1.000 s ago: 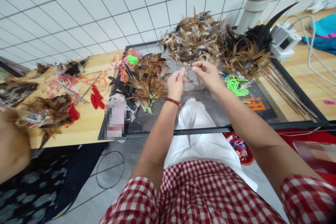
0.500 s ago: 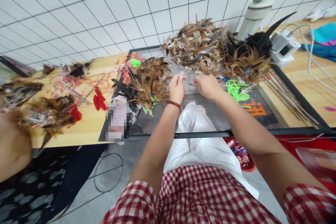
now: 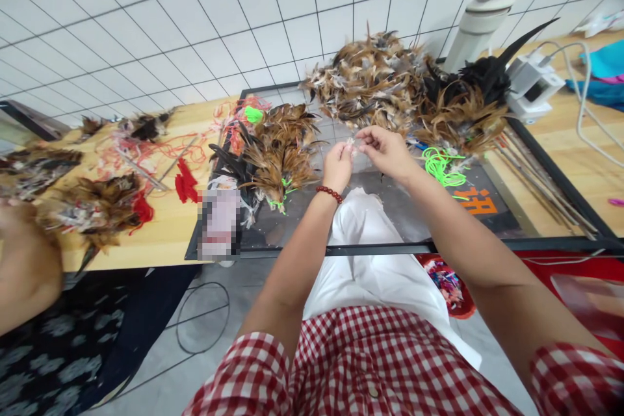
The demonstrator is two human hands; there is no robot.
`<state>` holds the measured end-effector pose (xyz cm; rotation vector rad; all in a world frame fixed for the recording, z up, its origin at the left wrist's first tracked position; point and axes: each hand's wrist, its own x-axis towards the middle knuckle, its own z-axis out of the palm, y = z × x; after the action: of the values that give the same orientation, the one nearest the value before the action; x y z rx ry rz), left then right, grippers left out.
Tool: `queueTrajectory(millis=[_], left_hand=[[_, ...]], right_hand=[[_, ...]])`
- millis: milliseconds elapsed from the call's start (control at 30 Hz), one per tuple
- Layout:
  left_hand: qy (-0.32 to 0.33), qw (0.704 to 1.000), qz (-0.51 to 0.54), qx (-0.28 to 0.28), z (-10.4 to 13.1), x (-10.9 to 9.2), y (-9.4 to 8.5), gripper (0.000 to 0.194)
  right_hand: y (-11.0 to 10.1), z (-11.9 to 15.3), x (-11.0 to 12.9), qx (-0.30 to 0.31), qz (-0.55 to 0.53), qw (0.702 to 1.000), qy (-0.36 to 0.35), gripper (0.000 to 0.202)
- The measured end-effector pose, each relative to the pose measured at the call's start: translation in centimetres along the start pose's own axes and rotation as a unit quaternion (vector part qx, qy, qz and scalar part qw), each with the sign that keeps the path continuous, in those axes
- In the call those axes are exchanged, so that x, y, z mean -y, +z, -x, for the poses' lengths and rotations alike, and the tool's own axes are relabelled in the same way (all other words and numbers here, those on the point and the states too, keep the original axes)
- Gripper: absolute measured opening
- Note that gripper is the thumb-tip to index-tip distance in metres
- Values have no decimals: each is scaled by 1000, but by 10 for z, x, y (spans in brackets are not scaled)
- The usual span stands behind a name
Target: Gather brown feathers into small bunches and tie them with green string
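Observation:
My left hand pinches a small whitish tuft, perhaps the base of a feather; its exact kind is too small to make out. Close beside it, my right hand has thumb and forefinger drawn together at the tuft, and what they grip is hidden. Both hands hover above a dark-framed glass panel. To their left lies a bunch of brown feathers tied with green cord. A large pile of brown feathers sits just behind the hands.
Green cord lies right of my hands, near thin sticks. A pale bottle and white charger stand behind. Red string and more feathers lie left, by another person's arm. A red basket is below.
My right hand has moved left and my left hand slightly right, so their fingertips now meet at the tuft. The other person's arm at the left has shifted a little.

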<state>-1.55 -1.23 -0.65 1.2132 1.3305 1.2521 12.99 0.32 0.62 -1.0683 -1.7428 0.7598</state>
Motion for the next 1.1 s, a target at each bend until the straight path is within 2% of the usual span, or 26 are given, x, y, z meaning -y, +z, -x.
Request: queueTrajectory(millis=[100,167,267,367,500,600,767,900,1000,1100], left_hand=[[-11,1000,-8,2,2,-4,0,27],[2,1000,-11,-27,1,-5,-1,26],[34,997,-13,-74,1,-7,-2,21],[23,999,-9,-40,4,-10,0,19],[-19,999,19,32,11,-15,5,22],[-41,996,49,54,15,-21,7,28],[-101,986,120,56,18,-32,6,31],[-121,976,160,81,18,-36,4,33],[-114,972,172,116,20,-35,4,34],[-89,972,149,159,20,-29,4,27]], right_hand=[[-3,-1,-3,-27,-12,1000,-5,29],[-7,-1,-2,-32,31,999,-17,29],[-11,1,1,-5,127,991,-38,28],[-10,3,3,8,155,986,-57,30],[-5,4,1,-33,145,984,-98,27],[-4,2,-5,-49,111,988,-100,26],[-7,-5,-10,-78,-14,997,-21,49],[-4,-5,0,-22,-157,986,44,60],[0,-2,9,22,-222,971,83,56],[-5,-3,9,-17,-235,968,83,47]])
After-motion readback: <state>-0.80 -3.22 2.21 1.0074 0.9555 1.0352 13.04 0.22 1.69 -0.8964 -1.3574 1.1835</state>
